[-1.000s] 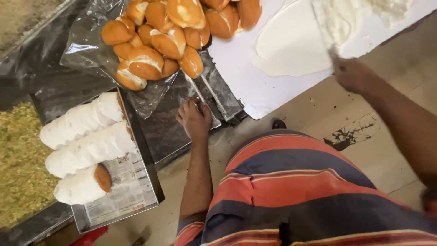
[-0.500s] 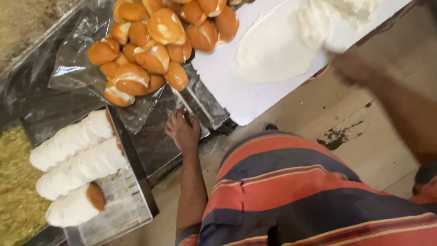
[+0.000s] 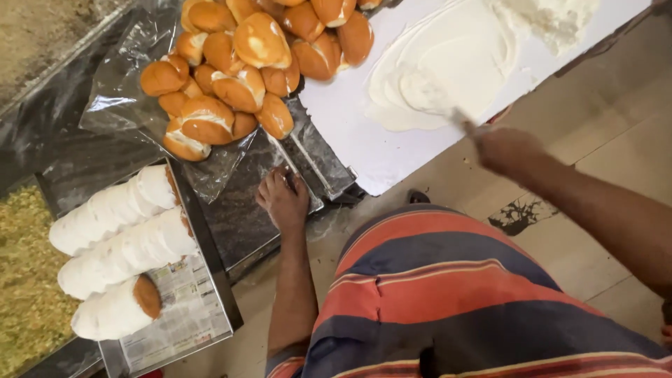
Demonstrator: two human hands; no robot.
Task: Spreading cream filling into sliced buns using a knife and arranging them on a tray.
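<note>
My left hand rests flat on the dark counter edge by a metal tray rim, holding nothing. A pile of split golden buns lies on clear plastic just beyond it. My right hand is blurred and grips a thin knife whose tip reaches into the spread white cream on a white board. A heap of cream sits at the board's far end.
A metal tray lined with newspaper holds three rows of cream-coated buns at the left. Greenish-yellow crumbs fill a container at far left. My striped shirt covers the lower frame, with beige floor tiles to the right.
My right hand with the knife has swung down from the board's far side to the near edge of the cream. My left hand stays on the counter.
</note>
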